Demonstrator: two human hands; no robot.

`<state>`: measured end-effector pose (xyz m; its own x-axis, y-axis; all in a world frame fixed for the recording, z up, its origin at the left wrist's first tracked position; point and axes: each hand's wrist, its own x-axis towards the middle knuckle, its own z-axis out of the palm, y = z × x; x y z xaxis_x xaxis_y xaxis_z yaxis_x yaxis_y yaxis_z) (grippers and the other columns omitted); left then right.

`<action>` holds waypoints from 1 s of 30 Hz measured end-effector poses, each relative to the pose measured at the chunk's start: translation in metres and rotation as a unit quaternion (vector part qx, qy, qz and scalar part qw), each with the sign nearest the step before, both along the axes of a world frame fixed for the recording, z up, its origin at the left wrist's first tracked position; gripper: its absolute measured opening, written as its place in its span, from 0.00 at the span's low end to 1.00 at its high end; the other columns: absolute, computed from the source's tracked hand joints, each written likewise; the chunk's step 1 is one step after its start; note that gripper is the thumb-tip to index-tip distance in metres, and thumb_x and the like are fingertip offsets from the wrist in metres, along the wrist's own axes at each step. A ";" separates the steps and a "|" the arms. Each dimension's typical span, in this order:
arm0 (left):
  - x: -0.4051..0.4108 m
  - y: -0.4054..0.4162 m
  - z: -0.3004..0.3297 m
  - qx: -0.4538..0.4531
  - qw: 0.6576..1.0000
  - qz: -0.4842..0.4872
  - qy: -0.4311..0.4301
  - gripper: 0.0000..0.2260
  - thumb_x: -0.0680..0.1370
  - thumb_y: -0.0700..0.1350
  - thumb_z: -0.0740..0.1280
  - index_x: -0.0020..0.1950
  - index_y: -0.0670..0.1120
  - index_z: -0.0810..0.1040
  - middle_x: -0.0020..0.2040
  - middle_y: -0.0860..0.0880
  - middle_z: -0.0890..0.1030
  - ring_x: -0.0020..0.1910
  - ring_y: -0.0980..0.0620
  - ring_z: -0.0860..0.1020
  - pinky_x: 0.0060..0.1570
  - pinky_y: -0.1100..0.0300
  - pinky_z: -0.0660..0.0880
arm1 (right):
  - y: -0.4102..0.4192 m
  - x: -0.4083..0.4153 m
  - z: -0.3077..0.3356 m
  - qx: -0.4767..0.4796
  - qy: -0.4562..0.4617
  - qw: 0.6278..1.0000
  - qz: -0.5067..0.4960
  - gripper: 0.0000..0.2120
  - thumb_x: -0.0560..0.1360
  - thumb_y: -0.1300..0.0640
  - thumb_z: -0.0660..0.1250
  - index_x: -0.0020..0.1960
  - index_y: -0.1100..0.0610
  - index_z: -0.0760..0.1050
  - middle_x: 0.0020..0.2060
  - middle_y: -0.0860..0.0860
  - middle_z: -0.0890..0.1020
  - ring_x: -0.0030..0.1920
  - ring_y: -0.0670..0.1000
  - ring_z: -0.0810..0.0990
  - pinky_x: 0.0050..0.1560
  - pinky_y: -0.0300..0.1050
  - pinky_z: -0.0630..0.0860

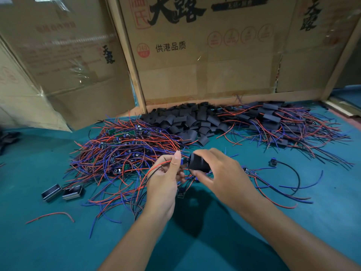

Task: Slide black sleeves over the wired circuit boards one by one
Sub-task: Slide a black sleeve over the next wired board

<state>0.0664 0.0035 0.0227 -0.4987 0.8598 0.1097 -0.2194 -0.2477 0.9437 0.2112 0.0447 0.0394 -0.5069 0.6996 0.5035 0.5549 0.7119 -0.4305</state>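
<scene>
hands (166, 184): 2 | small metal housings (62, 192): 2 | cardboard boxes (205, 47): at least 3 | black sleeves (187, 122) + wired boards (121, 151): way too many to count

Teal table (58, 241), red and blue wires (125, 153), black sleeves (185, 120), seemingly green boards (111, 131).

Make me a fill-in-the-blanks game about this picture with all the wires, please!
1. The right hand holds one ____ sleeve.
2. The left hand pinches a small board with red and black ____.
3. The table is covered in ____ cloth.
4. The pile of empty sleeves lies in front of a ____ box.

Missing words: black; wires; green; cardboard
</scene>
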 end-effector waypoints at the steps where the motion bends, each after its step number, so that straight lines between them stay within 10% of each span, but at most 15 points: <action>1: 0.000 0.000 0.000 -0.001 1.000 -0.006 -0.007 0.09 0.73 0.52 0.70 0.39 0.48 0.77 0.30 0.49 0.75 0.27 0.55 0.72 0.28 0.65 0.72 | 0.001 0.000 -0.001 -0.001 -0.001 1.000 0.002 0.16 0.74 0.52 0.69 0.61 0.51 0.73 0.49 0.49 0.78 0.47 0.56 0.78 0.46 0.52 0.75; 30: 0.002 0.001 -0.005 -0.041 0.998 -0.043 -0.004 0.12 0.73 0.50 0.71 0.42 0.44 0.74 0.31 0.45 0.68 0.27 0.52 0.66 0.27 0.62 0.65 | 0.008 0.000 -0.007 -0.037 -0.009 0.997 0.066 0.19 0.74 0.49 0.71 0.63 0.49 0.75 0.51 0.51 0.82 0.51 0.55 0.80 0.52 0.54 0.75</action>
<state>0.0683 0.0042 0.0176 -0.4238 0.9051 0.0335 -0.2444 -0.1499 0.9580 0.2111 0.0524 0.0326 -0.6049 0.6617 0.4431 0.4671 0.7454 -0.4756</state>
